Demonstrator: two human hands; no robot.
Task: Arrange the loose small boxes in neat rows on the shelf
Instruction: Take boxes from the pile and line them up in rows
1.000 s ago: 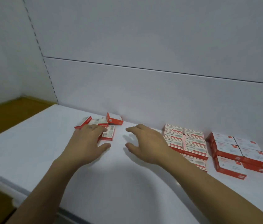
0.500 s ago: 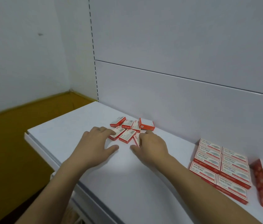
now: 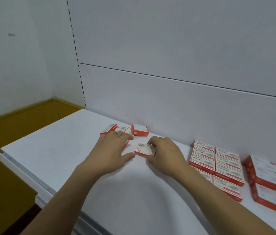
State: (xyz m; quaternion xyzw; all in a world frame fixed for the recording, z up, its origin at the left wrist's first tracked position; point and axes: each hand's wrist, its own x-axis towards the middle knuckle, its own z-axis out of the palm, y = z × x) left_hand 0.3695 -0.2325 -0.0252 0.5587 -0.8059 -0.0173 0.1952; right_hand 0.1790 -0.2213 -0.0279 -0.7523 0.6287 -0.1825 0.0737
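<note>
My R hand point(image 3: 165, 154) pinches a small red-and-white cardboard box point(image 3: 144, 150); L hand point(image 3: 112, 149) lies flat, fingers relaxed, over loose boxes point(image 3: 139, 130) on white shelf point(image 3: 52, 150).

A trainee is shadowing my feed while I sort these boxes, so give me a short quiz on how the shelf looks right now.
1. True or false: the loose boxes lie to the right of the neat rows on the shelf.
2. The box marked 24/6 is: A) stacked on the neat rows; B) held by the right hand; C) under the left hand.
3. Which hand rests on the loose boxes?
Key: 1 false, they lie to the left; 2 B; 3 the left hand.
</note>
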